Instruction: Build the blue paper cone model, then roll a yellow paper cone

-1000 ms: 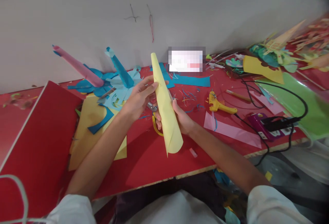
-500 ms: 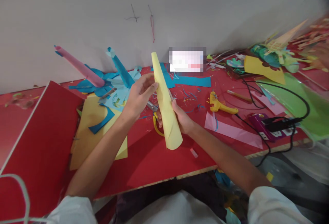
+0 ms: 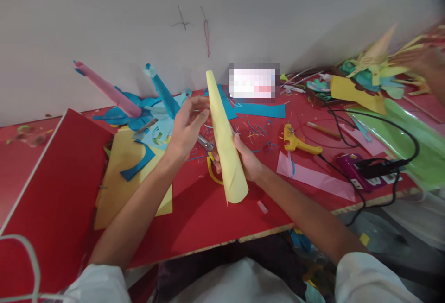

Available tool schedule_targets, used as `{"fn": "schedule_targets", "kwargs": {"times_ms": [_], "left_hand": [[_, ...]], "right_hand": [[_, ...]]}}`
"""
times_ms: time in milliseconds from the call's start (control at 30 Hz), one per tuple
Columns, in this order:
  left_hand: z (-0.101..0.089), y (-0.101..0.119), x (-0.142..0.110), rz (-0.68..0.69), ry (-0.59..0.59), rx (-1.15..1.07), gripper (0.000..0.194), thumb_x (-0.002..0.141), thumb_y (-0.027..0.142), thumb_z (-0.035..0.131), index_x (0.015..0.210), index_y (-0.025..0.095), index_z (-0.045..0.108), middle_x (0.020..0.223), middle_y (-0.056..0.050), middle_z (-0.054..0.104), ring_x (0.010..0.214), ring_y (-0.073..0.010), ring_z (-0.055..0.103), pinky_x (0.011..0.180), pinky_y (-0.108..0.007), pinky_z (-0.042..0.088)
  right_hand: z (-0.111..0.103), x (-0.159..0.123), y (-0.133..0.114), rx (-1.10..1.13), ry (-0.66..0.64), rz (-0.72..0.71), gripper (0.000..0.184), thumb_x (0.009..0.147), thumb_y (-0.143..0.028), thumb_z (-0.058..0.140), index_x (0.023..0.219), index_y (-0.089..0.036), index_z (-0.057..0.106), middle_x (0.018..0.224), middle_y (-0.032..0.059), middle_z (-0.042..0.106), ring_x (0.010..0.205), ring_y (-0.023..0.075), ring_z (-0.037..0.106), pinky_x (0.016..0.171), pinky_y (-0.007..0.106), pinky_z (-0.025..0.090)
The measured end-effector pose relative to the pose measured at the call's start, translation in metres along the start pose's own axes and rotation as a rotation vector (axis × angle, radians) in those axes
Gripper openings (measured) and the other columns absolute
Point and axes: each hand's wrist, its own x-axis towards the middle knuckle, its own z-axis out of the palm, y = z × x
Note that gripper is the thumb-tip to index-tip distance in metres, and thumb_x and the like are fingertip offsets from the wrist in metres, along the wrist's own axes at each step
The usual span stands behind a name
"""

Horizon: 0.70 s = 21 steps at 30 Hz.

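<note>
A pale yellow rolled paper cone [image 3: 227,150] stands tilted above the red table, narrow end up and away, wide end towards me. My right hand [image 3: 249,159] grips its lower right side, thumb along the edge and fingers hidden behind. At the upper left side, my left hand [image 3: 189,124] is bent with thumb and fingers apart; its fingertips reach the cone's edge, and the thumb is off the paper. Behind and below the cone lie yellow-handled scissors [image 3: 212,168] and a metallic cutter [image 3: 205,143], both partly covered.
Blue [image 3: 162,92] and pink paper tubes [image 3: 107,90] rise from blue paper pieces at left. Yellow sheets [image 3: 114,187] lie near a red board [image 3: 55,187]. To the right are a yellow glue gun [image 3: 299,143], pink strip [image 3: 320,180], purple power box [image 3: 358,173] and another person's hand [image 3: 426,62].
My left thumb has lifted off the cone and moved slightly left. The cone has shifted a little right. At far right, the other person's hand and the paper pieces there have moved.
</note>
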Motion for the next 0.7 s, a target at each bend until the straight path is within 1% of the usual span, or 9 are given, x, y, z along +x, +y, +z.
{"fn": "schedule_targets", "kwargs": {"times_ms": [67,133,200,267,367,433,500,600,700], "left_hand": [[-0.002,0.000,0.001,-0.017,0.022,0.012,0.013,0.097,0.033,0.064,0.094,0.021,0.063,0.094,-0.003,0.069,0.086,-0.0144,0.066,0.080,-0.028,0.057],[-0.003,-0.001,0.002,-0.030,0.014,0.045,0.021,0.100,0.032,0.061,0.082,0.020,0.059,0.077,-0.001,0.063,0.071,-0.0122,0.061,0.072,-0.027,0.055],[-0.004,-0.001,0.003,-0.036,-0.014,0.093,0.028,0.101,0.034,0.060,0.077,0.020,0.056,0.070,0.000,0.058,0.066,-0.0115,0.058,0.068,-0.026,0.052],[-0.002,-0.001,0.002,-0.032,-0.062,0.111,0.030,0.101,0.041,0.059,0.080,0.020,0.057,0.075,-0.001,0.060,0.070,-0.0122,0.059,0.071,-0.027,0.052],[0.002,-0.003,-0.001,-0.085,-0.234,0.097,0.034,0.097,0.053,0.064,0.102,0.020,0.062,0.100,-0.006,0.069,0.089,-0.0165,0.066,0.082,-0.030,0.055],[0.006,-0.005,-0.004,-0.147,-0.357,0.105,0.047,0.091,0.056,0.071,0.119,0.020,0.061,0.117,-0.010,0.069,0.101,-0.0209,0.068,0.089,-0.034,0.056],[0.008,-0.009,-0.006,-0.166,-0.422,0.133,0.055,0.088,0.055,0.074,0.127,0.019,0.059,0.127,-0.013,0.067,0.110,-0.0242,0.067,0.096,-0.038,0.056],[0.009,-0.014,-0.006,-0.142,-0.450,0.167,0.049,0.094,0.053,0.066,0.128,0.018,0.062,0.132,-0.014,0.067,0.113,-0.0247,0.066,0.102,-0.040,0.054],[0.009,-0.018,-0.005,-0.141,-0.461,0.158,0.045,0.098,0.052,0.060,0.126,0.018,0.065,0.123,-0.013,0.070,0.101,-0.0223,0.067,0.093,-0.038,0.057]], "right_hand": [[0.000,0.000,0.000,-0.006,-0.020,-0.011,0.073,0.072,-0.087,0.071,0.101,-0.020,0.065,0.076,0.0006,0.068,0.061,0.0154,0.066,0.059,0.029,0.060],[0.001,0.000,0.000,-0.024,-0.039,-0.024,0.073,0.072,-0.087,0.070,0.101,-0.021,0.064,0.075,-0.0002,0.068,0.058,0.0153,0.065,0.056,0.029,0.059],[0.001,0.001,0.001,-0.038,-0.037,-0.037,0.073,0.073,-0.087,0.069,0.100,-0.021,0.063,0.074,-0.0004,0.068,0.055,0.0151,0.065,0.054,0.029,0.058],[0.000,0.002,0.001,-0.030,0.005,-0.056,0.072,0.072,-0.086,0.071,0.101,-0.021,0.064,0.076,0.0007,0.070,0.057,0.0162,0.066,0.054,0.030,0.058],[-0.002,0.005,0.001,0.031,0.130,-0.101,0.068,0.076,-0.084,0.070,0.103,-0.022,0.065,0.080,0.0029,0.073,0.067,0.0190,0.071,0.060,0.031,0.061],[-0.004,0.007,0.001,0.070,0.186,-0.097,0.068,0.081,-0.086,0.062,0.104,-0.022,0.065,0.079,0.0042,0.074,0.070,0.0206,0.072,0.062,0.033,0.062],[-0.006,0.008,0.001,0.087,0.204,-0.066,0.072,0.083,-0.089,0.055,0.104,-0.021,0.066,0.075,0.0050,0.073,0.072,0.0224,0.073,0.062,0.034,0.062],[-0.007,0.008,0.001,0.088,0.212,-0.049,0.071,0.084,-0.088,0.053,0.105,-0.021,0.066,0.074,0.0049,0.073,0.074,0.0236,0.074,0.064,0.035,0.062],[-0.007,0.007,0.001,0.064,0.226,-0.087,0.065,0.083,-0.084,0.062,0.103,-0.022,0.066,0.075,0.0041,0.073,0.072,0.0224,0.073,0.062,0.034,0.062]]}}
